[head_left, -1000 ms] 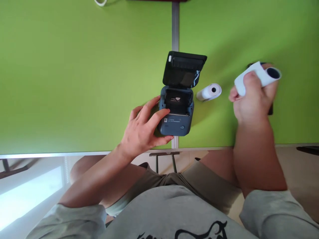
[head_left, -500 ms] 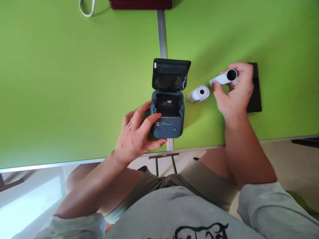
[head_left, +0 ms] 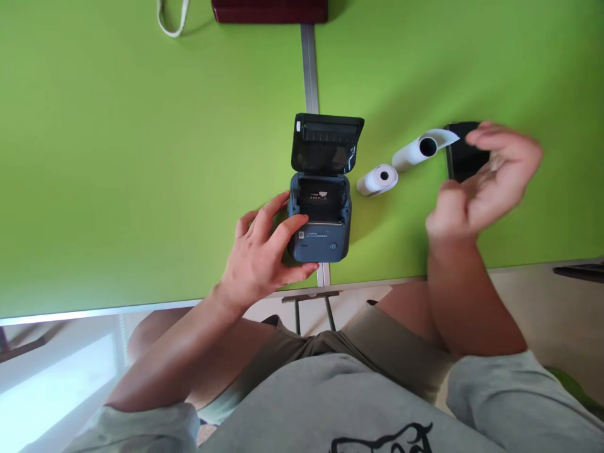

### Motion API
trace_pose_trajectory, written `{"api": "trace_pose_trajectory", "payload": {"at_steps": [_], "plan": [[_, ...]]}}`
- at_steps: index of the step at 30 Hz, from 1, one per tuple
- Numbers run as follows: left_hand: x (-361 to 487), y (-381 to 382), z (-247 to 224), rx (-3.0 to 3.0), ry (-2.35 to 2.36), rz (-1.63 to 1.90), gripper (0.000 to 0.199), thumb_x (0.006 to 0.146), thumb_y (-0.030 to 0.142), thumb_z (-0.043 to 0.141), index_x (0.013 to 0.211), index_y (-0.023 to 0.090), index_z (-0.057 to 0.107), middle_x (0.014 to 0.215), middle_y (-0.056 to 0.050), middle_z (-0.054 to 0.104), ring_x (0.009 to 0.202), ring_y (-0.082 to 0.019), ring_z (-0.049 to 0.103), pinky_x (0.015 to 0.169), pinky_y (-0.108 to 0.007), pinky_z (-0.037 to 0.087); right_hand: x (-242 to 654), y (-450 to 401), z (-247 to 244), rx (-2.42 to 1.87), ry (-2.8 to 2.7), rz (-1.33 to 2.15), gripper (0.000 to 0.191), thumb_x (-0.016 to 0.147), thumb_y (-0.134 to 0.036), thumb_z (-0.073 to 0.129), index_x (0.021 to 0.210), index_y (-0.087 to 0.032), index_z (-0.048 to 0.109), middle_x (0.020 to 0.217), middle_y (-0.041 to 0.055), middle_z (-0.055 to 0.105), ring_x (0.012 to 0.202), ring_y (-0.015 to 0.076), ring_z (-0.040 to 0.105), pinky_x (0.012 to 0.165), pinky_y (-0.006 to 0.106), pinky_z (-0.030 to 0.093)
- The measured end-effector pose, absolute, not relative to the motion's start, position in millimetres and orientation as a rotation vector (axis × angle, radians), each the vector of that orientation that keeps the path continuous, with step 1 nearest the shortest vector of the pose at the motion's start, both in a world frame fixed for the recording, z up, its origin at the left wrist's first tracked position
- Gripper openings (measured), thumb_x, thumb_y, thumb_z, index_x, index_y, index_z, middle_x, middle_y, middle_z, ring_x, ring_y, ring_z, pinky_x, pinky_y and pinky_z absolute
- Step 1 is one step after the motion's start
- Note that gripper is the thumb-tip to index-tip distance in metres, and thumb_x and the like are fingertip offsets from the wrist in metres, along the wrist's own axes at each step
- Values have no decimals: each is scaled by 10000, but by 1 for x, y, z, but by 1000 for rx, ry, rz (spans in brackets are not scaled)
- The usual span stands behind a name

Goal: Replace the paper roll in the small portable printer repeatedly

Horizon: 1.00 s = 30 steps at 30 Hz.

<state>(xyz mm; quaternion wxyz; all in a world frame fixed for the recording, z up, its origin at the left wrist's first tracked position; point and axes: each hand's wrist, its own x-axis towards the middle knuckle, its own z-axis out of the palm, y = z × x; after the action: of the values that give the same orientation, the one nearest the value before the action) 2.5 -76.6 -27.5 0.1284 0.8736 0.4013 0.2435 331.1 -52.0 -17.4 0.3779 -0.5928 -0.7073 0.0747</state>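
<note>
A small dark blue-grey label printer [head_left: 317, 242] stands near the table's front edge, its black lid [head_left: 325, 143] flipped up and its paper bay bare. My left hand [head_left: 259, 255] grips its left side, thumb at the front and a fingertip on the bay's rim. To the right of the printer stands a small white paper roll [head_left: 377, 181] with a narrow core. Beside it is a second white roll [head_left: 409, 155] with a wider dark core and a loose paper end curling right. My right hand [head_left: 491, 179], fingers apart and slightly blurred, holds nothing above a black phone [head_left: 465, 157].
The green table [head_left: 141, 157] has a grey metal strip [head_left: 309, 69] running down its middle. At the far edge of view lie a dark red box-like object [head_left: 268, 11] and a white strap loop [head_left: 173, 28].
My right hand has let go of the wide-core roll and drawn back to the right. That roll now stands by the small one, its paper end loose. My left hand keeps its hold.
</note>
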Motion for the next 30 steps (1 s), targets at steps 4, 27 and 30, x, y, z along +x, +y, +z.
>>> {"api": "trace_pose_trajectory", "payload": {"at_steps": [4,27,30], "plan": [[3,-76,-27,2571,1155,727,678,967,744,525,1402,224,504,1527,-254,540,1362,-328,608,1078,-447,423,302,-60,-16,-1182,-1938,51,510,949,-328,576,1450,-286,491,1367,128,630,1305,340,618,1134,568,518],[7,-77,-27,2607,1093,747,718,931,815,476,1375,253,529,1457,-227,522,1319,-326,593,1044,-478,451,302,-46,-34,-1205,-1655,269,459,905,-464,776,1286,-326,561,1058,49,701,877,217,751,699,366,643],[8,-77,-28,2621,1095,742,724,938,819,446,1378,250,524,1457,-230,522,1316,-324,598,1037,-476,449,291,-54,-2,-1123,-1685,146,410,865,-465,821,1184,-319,610,1011,46,696,880,228,736,721,401,642]]}}
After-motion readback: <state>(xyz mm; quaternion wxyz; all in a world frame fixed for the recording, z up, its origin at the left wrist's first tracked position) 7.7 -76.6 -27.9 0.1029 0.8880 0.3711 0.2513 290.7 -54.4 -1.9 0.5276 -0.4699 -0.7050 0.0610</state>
